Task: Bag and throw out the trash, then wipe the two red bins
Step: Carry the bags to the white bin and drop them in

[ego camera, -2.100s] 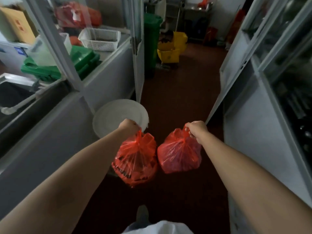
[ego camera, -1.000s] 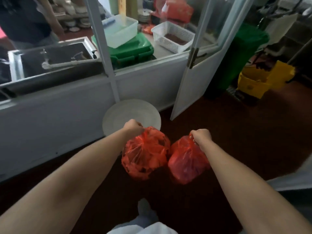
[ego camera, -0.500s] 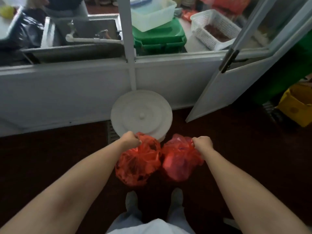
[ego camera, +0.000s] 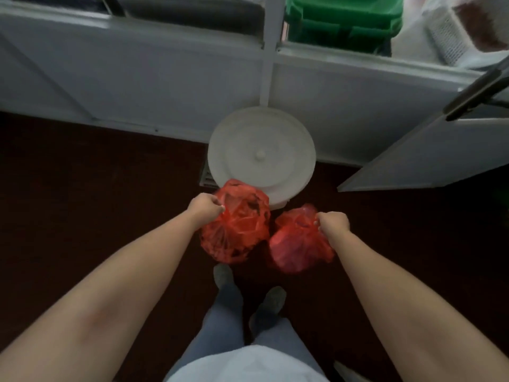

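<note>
Left grip (ego camera: 205,208) clutches red bag (ego camera: 237,232) | right grip (ego camera: 334,223) clutches second bag (ego camera: 297,246) | white bucket (ego camera: 261,133) ahead

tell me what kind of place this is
Likely a back-of-house area of a commercial kitchen or canteen: stacked green crates and a white mesh basket sit behind a white glazed partition, and a lidded white bucket stands on the dark red floor.
</note>
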Tool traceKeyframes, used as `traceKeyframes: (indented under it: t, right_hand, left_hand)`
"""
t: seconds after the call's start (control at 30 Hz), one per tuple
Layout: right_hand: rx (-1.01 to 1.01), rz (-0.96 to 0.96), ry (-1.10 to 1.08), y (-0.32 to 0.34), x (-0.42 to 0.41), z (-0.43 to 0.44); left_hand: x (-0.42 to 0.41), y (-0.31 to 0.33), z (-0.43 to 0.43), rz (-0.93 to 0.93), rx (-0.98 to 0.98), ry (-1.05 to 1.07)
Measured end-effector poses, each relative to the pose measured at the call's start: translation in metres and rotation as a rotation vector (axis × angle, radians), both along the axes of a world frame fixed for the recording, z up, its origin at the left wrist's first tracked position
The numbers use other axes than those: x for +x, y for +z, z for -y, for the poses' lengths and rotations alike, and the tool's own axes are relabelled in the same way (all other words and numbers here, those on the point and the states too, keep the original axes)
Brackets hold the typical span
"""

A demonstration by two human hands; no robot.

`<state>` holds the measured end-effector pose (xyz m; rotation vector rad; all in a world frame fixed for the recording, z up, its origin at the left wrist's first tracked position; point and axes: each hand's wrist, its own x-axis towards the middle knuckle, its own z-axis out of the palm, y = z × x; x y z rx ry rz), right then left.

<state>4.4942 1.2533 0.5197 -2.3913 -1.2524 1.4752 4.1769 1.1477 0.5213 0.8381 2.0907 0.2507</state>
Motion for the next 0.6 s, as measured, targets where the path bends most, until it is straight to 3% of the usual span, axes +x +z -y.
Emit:
traceKeyframes:
  t: [0.27, 0.6]
  right_hand:
    - [-0.001, 0.059, -0.029, -0.046, -0.014, -0.014]
    - [0.001, 0.059, -0.100, -0.060, -0.062, -0.020]
  left_hand:
    - [-0.028, -0.043, 0.011, 0.064, -0.049, 0.075]
    - [-0.087, -0.044, 0.026, 0.077, -0.076, 0.045]
